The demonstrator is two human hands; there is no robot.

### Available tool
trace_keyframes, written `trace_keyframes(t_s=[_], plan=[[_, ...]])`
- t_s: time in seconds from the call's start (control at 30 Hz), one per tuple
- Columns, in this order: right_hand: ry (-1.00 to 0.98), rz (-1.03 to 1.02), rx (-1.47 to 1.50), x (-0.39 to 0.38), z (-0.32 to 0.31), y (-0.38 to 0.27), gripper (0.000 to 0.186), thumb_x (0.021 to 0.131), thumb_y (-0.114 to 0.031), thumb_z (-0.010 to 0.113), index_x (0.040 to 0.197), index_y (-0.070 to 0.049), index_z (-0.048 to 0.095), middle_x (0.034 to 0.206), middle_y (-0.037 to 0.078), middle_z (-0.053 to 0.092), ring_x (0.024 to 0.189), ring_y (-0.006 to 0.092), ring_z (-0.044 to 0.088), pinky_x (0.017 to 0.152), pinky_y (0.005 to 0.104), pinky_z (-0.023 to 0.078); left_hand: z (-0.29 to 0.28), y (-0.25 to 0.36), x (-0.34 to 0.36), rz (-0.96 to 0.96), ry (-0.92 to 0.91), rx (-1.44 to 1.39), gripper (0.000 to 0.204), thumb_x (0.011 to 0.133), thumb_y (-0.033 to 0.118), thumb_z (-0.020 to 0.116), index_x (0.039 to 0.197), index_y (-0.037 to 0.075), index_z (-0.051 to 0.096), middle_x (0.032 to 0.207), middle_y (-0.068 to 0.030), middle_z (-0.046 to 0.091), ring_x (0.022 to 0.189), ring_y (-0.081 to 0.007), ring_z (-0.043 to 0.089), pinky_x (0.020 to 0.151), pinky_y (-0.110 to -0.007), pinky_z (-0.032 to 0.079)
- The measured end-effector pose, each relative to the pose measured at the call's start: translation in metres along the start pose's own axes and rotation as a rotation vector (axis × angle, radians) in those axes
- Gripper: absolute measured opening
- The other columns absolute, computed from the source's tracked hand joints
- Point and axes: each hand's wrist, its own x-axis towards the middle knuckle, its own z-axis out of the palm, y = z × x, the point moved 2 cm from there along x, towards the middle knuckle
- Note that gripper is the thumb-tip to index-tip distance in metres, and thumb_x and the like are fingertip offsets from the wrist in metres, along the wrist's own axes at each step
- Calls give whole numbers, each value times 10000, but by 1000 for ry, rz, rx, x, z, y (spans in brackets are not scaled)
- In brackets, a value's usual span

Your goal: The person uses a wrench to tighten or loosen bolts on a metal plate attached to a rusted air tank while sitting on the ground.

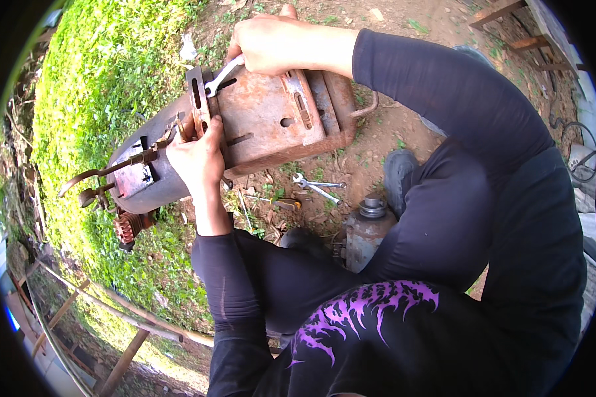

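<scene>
A rusty metal tank (pixel 159 122) with a flat slotted plate (pixel 255 106) on top lies before me at the upper left. My right hand (pixel 265 43) reaches over its far side, closed around a steel wrench (pixel 222 78). The wrench's jaw end rests by a slotted metal bracket (pixel 197 89) that crosses the plate. My left hand (pixel 202 155) is closed on the near end of that bracket, thumb on top, its other fingers partly hidden. Beside those fingers, pipe fittings (pixel 142 157) run along the tank's left part.
Two crossed wrenches (pixel 318 186) and a yellow-handled screwdriver (pixel 281 202) lie on the dirt below the tank. A grey bottle jack (pixel 371 228) stands between my legs, near my boot (pixel 398 182). A wooden rail (pixel 146 322) runs at lower left, past green ground plants (pixel 106 73).
</scene>
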Motion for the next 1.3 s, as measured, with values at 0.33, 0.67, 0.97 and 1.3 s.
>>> trace_keyframes(t_s=[0.33, 0.67, 0.97, 1.3], plan=[[-114, -52, -294, 21, -24, -25, 261, 813, -164, 587, 995, -108, 766, 1067, 133, 723, 991, 312, 700, 841, 653, 431, -2, -5, 2, -25, 7, -9, 370, 802, 85, 769, 1115, -101, 701, 918, -81, 728, 779, -97, 609, 765, -265, 498], [-223, -69, -202, 17, -18, -33, 337, 831, -184, 599, 1107, -59, 746, 1158, 169, 710, 1055, 377, 686, 832, 725, 482, -1, -2, 1, -34, -5, -20, 320, 816, 83, 762, 1083, -88, 715, 898, -67, 724, 759, -89, 601, 735, -261, 490], [-44, -210, -259, -31, -16, -52, 162, 730, -194, 693, 811, -66, 750, 827, 163, 736, 794, 329, 742, 636, 424, 602, 3, 3, -1, 16, 4, -36, 300, 817, 75, 753, 1072, -78, 721, 885, -58, 720, 752, -87, 594, 724, -258, 486], [-9, -187, -408, -35, -3, -55, 178, 841, -206, 619, 899, -82, 732, 900, 129, 748, 822, 293, 746, 712, 461, 590, 1, -2, 1, 3, 5, -53, 360, 810, 82, 770, 1114, -99, 704, 926, -79, 729, 784, -95, 608, 769, -259, 494]])
